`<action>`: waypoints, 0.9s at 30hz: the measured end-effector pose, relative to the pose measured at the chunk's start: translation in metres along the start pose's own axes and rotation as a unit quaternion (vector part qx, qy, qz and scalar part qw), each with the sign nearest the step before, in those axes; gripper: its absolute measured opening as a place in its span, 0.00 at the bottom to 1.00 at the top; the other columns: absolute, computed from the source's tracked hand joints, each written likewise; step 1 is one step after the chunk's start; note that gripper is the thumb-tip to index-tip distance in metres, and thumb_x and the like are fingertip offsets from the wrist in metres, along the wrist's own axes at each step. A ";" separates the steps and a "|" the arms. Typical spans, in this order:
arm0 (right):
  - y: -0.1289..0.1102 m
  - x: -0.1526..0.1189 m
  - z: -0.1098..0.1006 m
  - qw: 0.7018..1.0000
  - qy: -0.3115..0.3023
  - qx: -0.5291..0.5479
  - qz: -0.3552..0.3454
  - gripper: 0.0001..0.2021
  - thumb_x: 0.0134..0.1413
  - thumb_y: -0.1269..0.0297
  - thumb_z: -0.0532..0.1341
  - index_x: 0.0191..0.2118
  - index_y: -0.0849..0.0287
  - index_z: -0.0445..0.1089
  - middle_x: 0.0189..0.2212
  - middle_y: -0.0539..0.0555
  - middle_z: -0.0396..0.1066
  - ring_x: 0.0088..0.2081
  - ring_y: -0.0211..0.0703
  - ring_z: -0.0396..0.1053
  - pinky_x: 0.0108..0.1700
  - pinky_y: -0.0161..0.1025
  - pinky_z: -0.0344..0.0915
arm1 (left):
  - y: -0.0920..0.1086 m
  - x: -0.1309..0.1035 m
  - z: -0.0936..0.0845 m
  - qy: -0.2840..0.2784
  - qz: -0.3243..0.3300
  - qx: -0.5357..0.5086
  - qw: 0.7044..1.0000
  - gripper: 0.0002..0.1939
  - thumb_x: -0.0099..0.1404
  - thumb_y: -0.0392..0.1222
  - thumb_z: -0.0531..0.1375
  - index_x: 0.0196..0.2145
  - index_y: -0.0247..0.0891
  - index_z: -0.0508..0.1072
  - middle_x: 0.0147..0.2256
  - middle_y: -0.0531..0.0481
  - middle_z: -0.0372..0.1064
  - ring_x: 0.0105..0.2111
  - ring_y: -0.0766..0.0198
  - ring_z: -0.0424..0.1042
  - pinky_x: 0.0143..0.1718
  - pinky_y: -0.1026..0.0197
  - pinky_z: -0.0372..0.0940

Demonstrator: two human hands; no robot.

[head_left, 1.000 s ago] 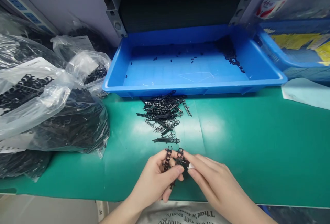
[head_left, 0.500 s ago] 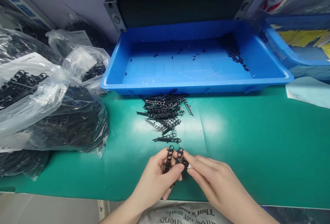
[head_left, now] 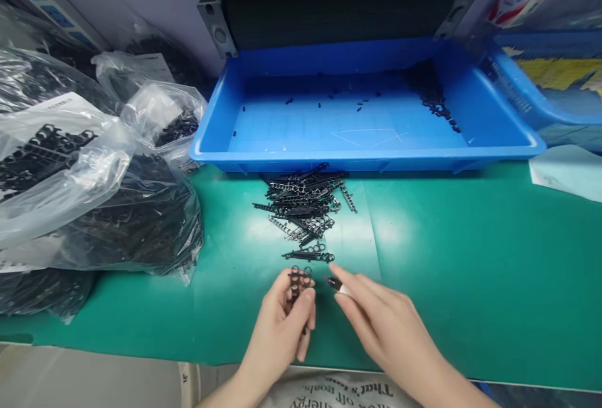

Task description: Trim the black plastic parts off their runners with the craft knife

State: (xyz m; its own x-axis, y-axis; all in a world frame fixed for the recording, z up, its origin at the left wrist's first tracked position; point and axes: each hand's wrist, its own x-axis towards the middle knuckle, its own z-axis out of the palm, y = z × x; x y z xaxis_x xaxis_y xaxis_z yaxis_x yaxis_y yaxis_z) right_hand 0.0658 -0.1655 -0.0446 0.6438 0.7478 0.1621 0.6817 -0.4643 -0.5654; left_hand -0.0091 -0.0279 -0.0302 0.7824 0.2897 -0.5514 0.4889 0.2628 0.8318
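My left hand (head_left: 282, 320) is closed on black ringed strips (head_left: 295, 279), whose round loops stick up past the fingertips. To its right, my right hand (head_left: 383, 314) pinches a small tool (head_left: 339, 285) with a white body and a dark tip; most of it is hidden in the palm. The two hands are apart. Just beyond them a few strips (head_left: 308, 256) lie on the green table mat (head_left: 437, 257). Farther back, a pile of similar black strips (head_left: 303, 201) sits against the front of the blue tray (head_left: 367, 157).
Clear plastic bags (head_left: 136, 220) full of black parts fill the left side. Small black pieces (head_left: 435, 104) lie in the tray's right part. A second blue bin (head_left: 522, 91) stands at the right, with a pale blue sheet (head_left: 567, 170) before it.
My hands have moved apart: the left one with the strips went left, and the tool's dark tip now shows clear of them. The view has shifted slightly.
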 end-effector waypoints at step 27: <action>0.004 0.020 -0.028 0.905 -0.141 0.363 0.171 0.17 0.58 0.54 0.46 0.43 0.59 0.62 0.30 0.52 0.66 0.20 0.32 0.57 0.20 0.32 0.55 | -0.003 -0.002 -0.014 -0.044 0.195 0.229 0.953 0.10 0.64 0.39 0.50 0.44 0.41 0.61 0.26 0.53 0.69 0.15 0.70 0.68 0.11 0.70 0.59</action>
State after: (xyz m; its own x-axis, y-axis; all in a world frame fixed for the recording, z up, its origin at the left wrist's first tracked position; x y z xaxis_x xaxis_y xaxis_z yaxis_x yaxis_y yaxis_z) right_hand 0.0913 -0.1655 -0.0214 0.5907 0.7575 -0.2781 -0.0156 -0.3339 -0.9425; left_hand -0.0175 -0.0167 -0.0326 0.9582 0.1998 -0.2045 0.2565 -0.2842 0.9238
